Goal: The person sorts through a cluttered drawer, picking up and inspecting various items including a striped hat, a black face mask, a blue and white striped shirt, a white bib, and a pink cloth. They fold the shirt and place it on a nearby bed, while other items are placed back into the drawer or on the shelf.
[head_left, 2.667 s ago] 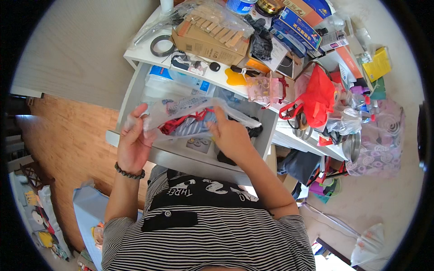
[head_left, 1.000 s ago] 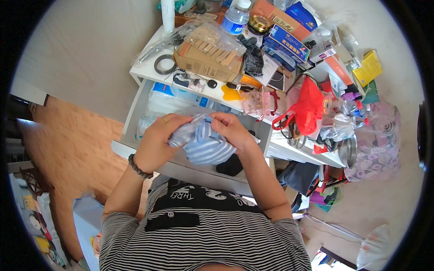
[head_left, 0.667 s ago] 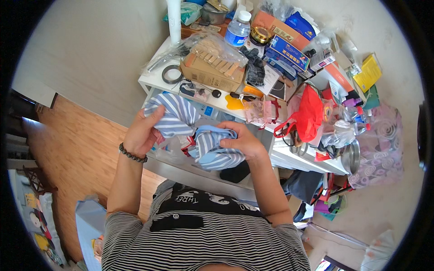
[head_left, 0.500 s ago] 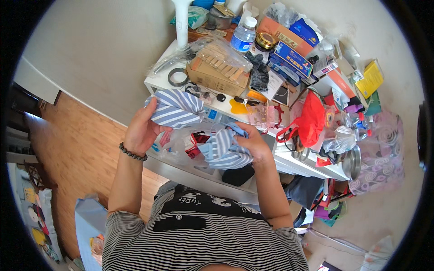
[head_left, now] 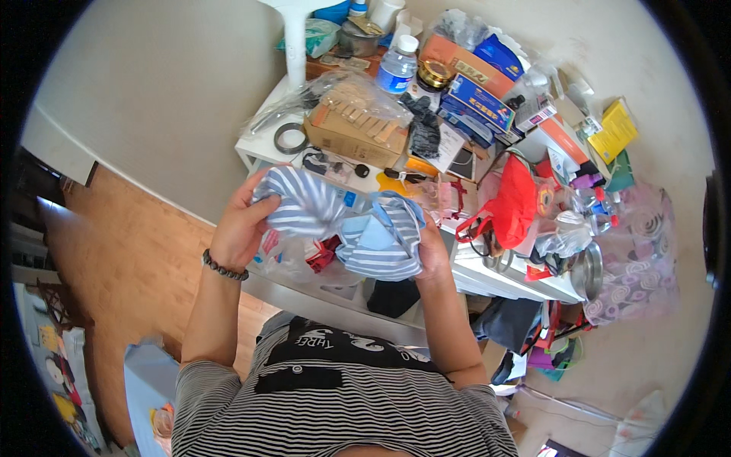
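Observation:
Both hands hold a blue-and-white striped bra [head_left: 378, 247] above an open white drawer. My left hand [head_left: 242, 221] grips the edge of one rounded half [head_left: 301, 199], thumb on top and fingers partly hidden behind. At the other half, my right hand [head_left: 434, 251] is closed round the outer side, with plain light-blue fabric folded over the stripes there. Underneath in the drawer [head_left: 358, 311] lie clear plastic bags [head_left: 285, 266], a red item [head_left: 324, 254] and a black item [head_left: 396, 298], partly hidden by the bra.
Behind the drawer, the white cabinet top is crowded: a cardboard box [head_left: 354, 138], a tape roll [head_left: 290, 138], a water bottle [head_left: 397, 67], a blue box [head_left: 478, 104] and a red bag [head_left: 509, 204]. A white stand [head_left: 295, 53] rises at the back left.
My right hand has shifted lower on its half, spreading it so more light-blue fabric shows. The left half has tilted and dipped slightly. The whole view has shifted a little.

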Demonstrator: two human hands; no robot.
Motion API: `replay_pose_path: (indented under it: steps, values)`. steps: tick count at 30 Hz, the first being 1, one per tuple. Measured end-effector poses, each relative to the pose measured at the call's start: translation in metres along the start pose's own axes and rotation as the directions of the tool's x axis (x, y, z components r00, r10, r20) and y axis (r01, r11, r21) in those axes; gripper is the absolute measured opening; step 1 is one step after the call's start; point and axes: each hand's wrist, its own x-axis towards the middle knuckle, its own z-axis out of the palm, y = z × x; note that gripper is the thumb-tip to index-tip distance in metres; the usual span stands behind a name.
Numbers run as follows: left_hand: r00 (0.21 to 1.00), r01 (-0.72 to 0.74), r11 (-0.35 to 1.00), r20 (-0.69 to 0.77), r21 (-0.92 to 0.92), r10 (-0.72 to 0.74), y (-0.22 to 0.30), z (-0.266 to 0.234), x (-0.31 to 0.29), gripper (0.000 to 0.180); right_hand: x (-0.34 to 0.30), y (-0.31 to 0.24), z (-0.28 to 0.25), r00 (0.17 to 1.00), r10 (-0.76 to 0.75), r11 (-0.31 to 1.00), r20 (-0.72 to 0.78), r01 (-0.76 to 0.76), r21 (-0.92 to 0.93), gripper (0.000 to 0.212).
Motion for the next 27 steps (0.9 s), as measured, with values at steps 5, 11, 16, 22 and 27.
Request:
replay_pose_path:
  steps: [5,11,16,22,27]
  values:
    - [0.959,-0.279,0.811,0.105,0.514,0.263,0.007,0.025,-0.005,0.044,-0.002,-0.002,0.018,0.993,-0.107,0.994,-0.051,0.107,-0.001,0.055]
    - [0.943,-0.309,0.65,0.315,0.694,0.111,-0.02,0.053,-0.015,0.036,-0.012,0.009,0.048,0.964,-0.262,0.965,0.045,0.262,-0.012,0.039]
    - [0.976,-0.213,0.829,0.153,0.518,0.155,-0.032,0.05,-0.004,0.03,-0.012,0.012,0.056,0.969,-0.245,0.951,-0.025,0.245,0.189,0.034]
    - [0.994,-0.108,0.984,-0.006,-0.139,0.108,-0.027,0.035,-0.002,0.025,-0.008,0.001,0.041,0.98,-0.197,0.897,0.027,0.169,0.408,0.037]
    - [0.996,-0.087,0.984,-0.048,-0.159,0.08,-0.024,0.043,-0.004,0.031,-0.009,-0.014,0.062,0.984,-0.137,0.845,0.116,0.055,0.531,0.049]
